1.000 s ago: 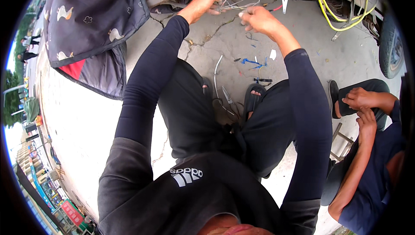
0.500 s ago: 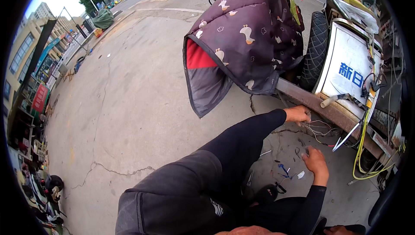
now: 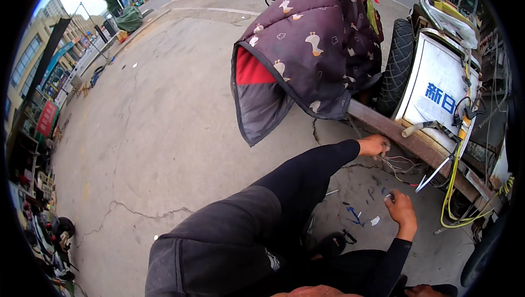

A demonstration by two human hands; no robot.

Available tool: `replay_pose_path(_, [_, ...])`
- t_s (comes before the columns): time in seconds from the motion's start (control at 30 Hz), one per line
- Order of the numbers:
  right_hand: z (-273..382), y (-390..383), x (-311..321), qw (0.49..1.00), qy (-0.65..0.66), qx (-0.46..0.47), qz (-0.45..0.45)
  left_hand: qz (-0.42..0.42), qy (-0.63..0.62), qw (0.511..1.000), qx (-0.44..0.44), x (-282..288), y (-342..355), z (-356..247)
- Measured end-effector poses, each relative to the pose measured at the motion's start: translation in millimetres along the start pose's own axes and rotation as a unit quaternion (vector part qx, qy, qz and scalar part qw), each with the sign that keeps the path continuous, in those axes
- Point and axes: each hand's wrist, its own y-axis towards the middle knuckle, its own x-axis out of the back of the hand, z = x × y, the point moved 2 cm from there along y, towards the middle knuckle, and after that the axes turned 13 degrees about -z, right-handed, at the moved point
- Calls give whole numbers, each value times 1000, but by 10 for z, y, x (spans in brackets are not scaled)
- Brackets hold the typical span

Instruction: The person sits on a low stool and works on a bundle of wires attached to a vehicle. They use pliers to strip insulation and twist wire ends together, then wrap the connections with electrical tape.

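My left hand [image 3: 374, 145] is closed around a bundle of thin wires [image 3: 402, 165], just below a rusty metal frame bar [image 3: 394, 126]. From the fist the strands fan out toward the right; one ends in a red and yellow stretch. Nearer to me, my right hand [image 3: 403, 213] hovers over the ground with curled fingers. A small dark bit shows at its fingertips, too small to name. Beside the bar is a white panel [image 3: 437, 86] with blue lettering, part of a vehicle with a black tyre [image 3: 398, 59].
A dark quilted cover [image 3: 314, 45] with a bird pattern drapes over the vehicle's front. Yellow cable [image 3: 451, 201] and a white tube [image 3: 432, 175] hang at the right. Blue scraps [image 3: 355, 215] and a white scrap [image 3: 375, 221] lie on the cracked concrete [image 3: 147, 133].
My right hand has drawn slightly nearer to me, and its fingers are more curled. My left hand has stayed on the wires. People walking in the distance have shifted.
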Motion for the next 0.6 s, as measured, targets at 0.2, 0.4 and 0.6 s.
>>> replay_pose_path(0.2, [-14,9,-61,1000,-2,17,-2,-5,4,1000,-3,29,-52,10])
replay_pose_path(0.4, [-42,-16,-36,1000,3,9,-3,31,16,999,13,42,-57,-16])
replay_pose_path(0.6, [-8,-57,-90,1000,0,11,-7,59,66,996,26,123,-211,108])
